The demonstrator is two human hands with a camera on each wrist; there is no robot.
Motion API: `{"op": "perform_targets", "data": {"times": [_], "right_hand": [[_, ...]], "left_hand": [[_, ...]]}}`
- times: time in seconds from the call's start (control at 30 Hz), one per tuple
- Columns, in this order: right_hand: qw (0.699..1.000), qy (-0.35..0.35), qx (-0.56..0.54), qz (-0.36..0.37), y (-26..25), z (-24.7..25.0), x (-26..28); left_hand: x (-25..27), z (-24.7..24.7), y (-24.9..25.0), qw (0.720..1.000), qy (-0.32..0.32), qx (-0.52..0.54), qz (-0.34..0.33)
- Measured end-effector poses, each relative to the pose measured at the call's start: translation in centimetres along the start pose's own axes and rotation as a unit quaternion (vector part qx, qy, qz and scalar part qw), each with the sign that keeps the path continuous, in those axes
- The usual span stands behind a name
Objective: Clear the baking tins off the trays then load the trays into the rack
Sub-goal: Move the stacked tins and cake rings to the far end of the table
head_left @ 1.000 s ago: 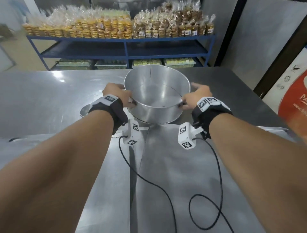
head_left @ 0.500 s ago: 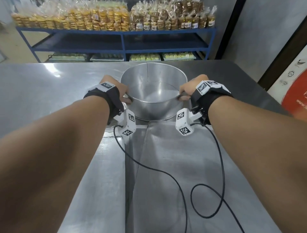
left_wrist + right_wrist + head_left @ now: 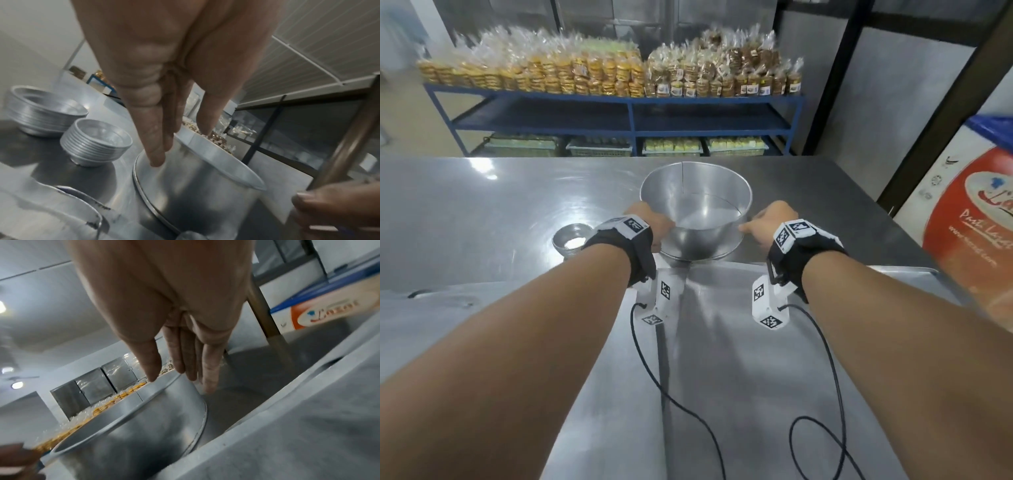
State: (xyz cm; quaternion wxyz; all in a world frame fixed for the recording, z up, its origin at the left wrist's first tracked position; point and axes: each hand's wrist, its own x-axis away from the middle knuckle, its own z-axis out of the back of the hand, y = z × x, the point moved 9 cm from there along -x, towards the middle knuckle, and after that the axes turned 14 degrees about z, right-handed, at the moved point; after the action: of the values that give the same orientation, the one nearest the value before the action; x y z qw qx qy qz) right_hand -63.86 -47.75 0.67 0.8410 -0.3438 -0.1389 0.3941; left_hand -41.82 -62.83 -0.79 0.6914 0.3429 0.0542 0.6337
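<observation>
A large round baking tin (image 3: 695, 212) (image 3: 195, 186) (image 3: 133, 426) stands upright on the steel table (image 3: 482, 212), just past the far edge of two flat trays (image 3: 756, 359). My left hand (image 3: 654, 226) (image 3: 164, 146) is at its left side, with straight fingers lying down against the outer wall and the thumb by the rim. My right hand (image 3: 756, 228) (image 3: 179, 374) is at its right side, fingers straight beside the wall and thumb tip at the rim. Neither hand curls round the tin.
Two stacks of small tins (image 3: 96, 142) (image 3: 45, 113) stand on the table left of the big tin; the head view shows one stack (image 3: 573, 241). Black wrist cables (image 3: 808, 428) trail over the trays. A blue shelf of bagged goods (image 3: 619, 102) stands beyond the table.
The tin, held tilted between both hands a second ago, has gone down and away onto the table. Both hands have loosened from a grip to straight fingers beside it.
</observation>
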Motion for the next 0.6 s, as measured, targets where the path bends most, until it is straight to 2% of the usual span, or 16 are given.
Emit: {"op": "perform_targets", "data": {"times": [0.07,0.2,0.33,0.6], "right_hand": [[0.998,-0.013,0.052,0.012,-1.6,1.2,2.7],[0.994,-0.014,0.106,0.016,-4.1,3.9,8.9],[0.989,-0.020,0.149,0.007,-5.3,6.9,16.0],[0.978,-0.021,0.206,-0.024,-2.6,12.6,31.0]], "left_hand": [[2.8,0.6,-0.4,0.999,-0.019,0.022,0.021],[10.0,1.6,1.0,0.997,-0.003,-0.041,-0.059],[17.8,2.7,2.0,0.981,0.001,-0.123,-0.149],[32.9,0.2,1.8,0.934,-0.027,-0.233,-0.269]]}}
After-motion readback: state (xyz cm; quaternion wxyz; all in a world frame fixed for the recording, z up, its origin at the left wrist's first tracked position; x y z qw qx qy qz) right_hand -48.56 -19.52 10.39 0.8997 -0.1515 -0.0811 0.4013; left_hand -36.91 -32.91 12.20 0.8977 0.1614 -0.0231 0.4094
